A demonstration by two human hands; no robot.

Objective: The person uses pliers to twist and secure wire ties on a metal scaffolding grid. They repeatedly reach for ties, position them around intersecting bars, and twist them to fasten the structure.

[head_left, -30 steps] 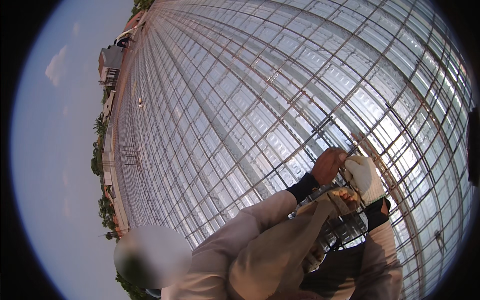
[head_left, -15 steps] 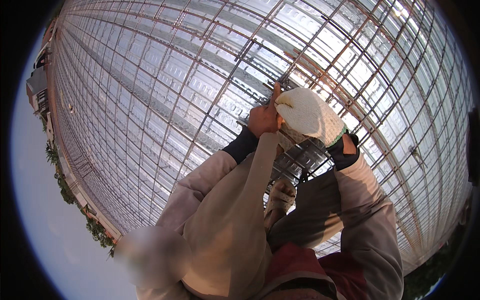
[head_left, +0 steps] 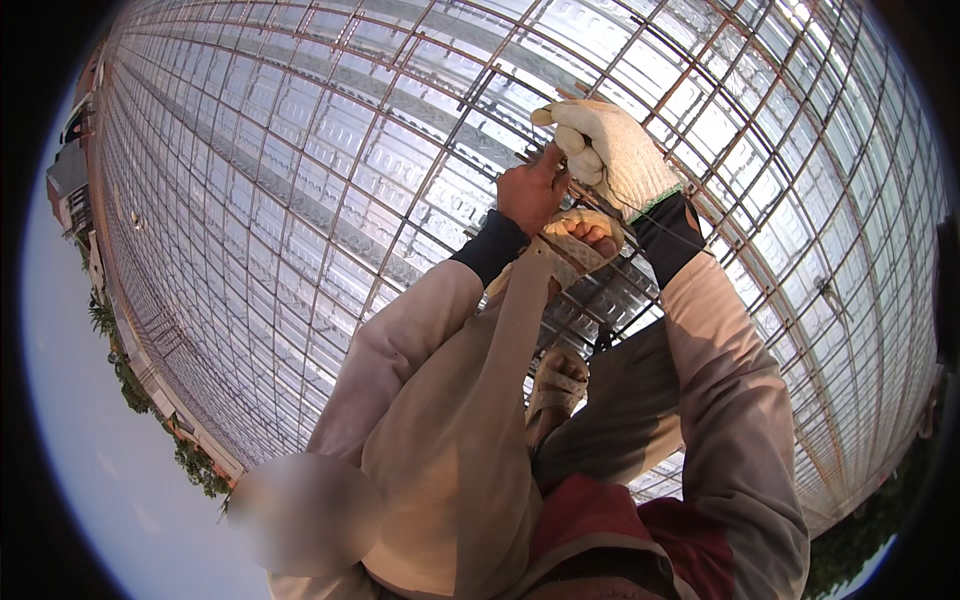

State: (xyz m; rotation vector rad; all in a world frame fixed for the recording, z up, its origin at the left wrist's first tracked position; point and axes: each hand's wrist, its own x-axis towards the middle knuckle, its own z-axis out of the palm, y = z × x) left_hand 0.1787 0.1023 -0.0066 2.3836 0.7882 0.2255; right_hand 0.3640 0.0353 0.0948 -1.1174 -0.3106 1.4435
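Note:
My bare left hand (head_left: 530,192) is closed low over the rebar mesh (head_left: 410,218), its fingers bent toward the bars. Some thin dark ends stick out beside its fingertips, too small to name. Just to its right and farther off is my right hand (head_left: 618,158), in a whitish knitted glove with a green-edged cuff. Its lower fingers are curled in and the forefinger reaches out bent to the left. Whatever the curled fingers hold, if anything, is hidden. The two hands nearly touch above the bars.
Shiny ribbed metal decking (head_left: 345,150) lies under the mesh. My feet, in light strapped sandals (head_left: 562,380), stand on the bars close below my hands. A heavier row of bars (head_left: 735,215) runs past on the right. Buildings (head_left: 70,185) and trees stand beyond the left edge.
My right hand has lifted away from the left hand and moved farther off, so its curled fingers show. My left hand has shifted slightly, and the nearer sandal has come into sight.

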